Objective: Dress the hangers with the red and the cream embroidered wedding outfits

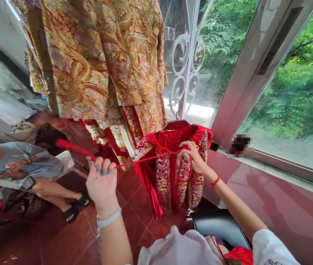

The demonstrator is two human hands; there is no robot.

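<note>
A red embroidered skirt [173,173] hangs folded on a hanger [176,123] in front of me. My right hand [193,156] pinches its red waist at the top, fingers closed on the cloth. A thin red cord [145,159] runs taut from the waist leftward to my left hand [101,180], which is closed around it. The cord's red tassel end [68,145] sticks out past my left hand.
Gold embroidered robes [104,55] hang above on the left. A person [29,169] sits at the left on a seat. A window [283,92] with white scrolled ironwork [186,59] fills the right. A black stool [220,224] stands below me on red tiles.
</note>
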